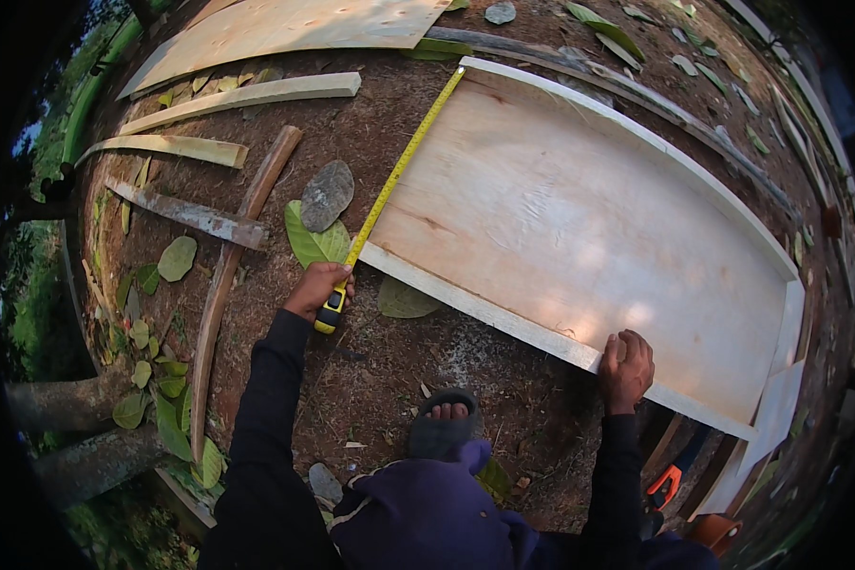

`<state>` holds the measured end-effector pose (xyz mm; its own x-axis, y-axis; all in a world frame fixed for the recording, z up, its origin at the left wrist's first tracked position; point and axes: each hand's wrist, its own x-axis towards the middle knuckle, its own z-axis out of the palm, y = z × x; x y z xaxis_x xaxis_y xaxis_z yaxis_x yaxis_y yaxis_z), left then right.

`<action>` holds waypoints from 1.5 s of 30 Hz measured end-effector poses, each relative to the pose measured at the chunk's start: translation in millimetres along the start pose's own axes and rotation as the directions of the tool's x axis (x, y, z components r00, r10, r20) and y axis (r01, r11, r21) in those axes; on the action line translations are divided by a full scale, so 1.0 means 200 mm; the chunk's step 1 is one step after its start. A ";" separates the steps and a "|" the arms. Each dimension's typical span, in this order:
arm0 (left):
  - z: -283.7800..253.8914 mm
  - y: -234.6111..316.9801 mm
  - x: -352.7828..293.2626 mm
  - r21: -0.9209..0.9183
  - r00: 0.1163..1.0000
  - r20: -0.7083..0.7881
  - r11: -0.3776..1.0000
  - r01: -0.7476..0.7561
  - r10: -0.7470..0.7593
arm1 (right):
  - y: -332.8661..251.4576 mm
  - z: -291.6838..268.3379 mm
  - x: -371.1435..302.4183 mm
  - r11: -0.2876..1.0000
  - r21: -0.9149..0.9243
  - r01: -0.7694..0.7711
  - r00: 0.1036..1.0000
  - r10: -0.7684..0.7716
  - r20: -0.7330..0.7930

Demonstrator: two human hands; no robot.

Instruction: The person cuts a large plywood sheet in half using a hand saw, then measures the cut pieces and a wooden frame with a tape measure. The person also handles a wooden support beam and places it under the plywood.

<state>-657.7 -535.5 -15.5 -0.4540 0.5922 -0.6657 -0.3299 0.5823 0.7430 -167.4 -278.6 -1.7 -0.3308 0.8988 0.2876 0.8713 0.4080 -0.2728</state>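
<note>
My left hand (319, 288) is closed round a yellow and black tape measure (331, 311). Its yellow blade (401, 171) stretches along the left end of a shallow wooden frame box (579, 218), reaching the far left corner. The box has a plywood panel for its bottom and pale wood strips along the far, near and right sides; no raised strip shows at the left end. My right hand (627, 370) rests with curled fingers on the near strip, towards its right part, gripping the wood's edge.
Lying at upper left are a plywood sheet (285, 33), pale wood strips (247, 103) and a brown stick (242, 223). A grey stone (327, 195) and large leaves (313, 237) lie near the tape. An orange-handled saw (665, 484) is at lower right. My sandalled foot (445, 418) stands below the box.
</note>
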 end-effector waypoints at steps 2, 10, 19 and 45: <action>0.01 0.02 -0.01 -0.010 1.000 -0.012 1.000 0.015 -0.015 | 0.01 0.00 0.00 1.000 0.021 0.005 1.000 -0.005 0.009; 0.43 0.02 -0.26 -0.188 0.982 0.128 0.976 -0.110 0.135 | -0.10 -0.11 -0.03 0.990 0.076 0.119 0.989 -0.111 -0.100; 1.42 0.06 -0.47 -0.239 0.886 0.445 0.971 -0.025 0.132 | -0.55 -0.30 -0.41 0.443 0.823 -0.355 0.919 0.001 0.395; 1.97 -0.11 -0.64 -0.004 0.874 0.485 1.000 -0.028 0.027 | -0.29 -0.42 -0.72 0.453 0.715 -0.532 0.838 0.402 0.369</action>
<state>-265.7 -404.3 25.7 -0.0040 0.8035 -0.5952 -0.3206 0.5628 0.7619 -140.7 -445.1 50.3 -0.0607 0.9764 -0.2074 0.3117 -0.1788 -0.9332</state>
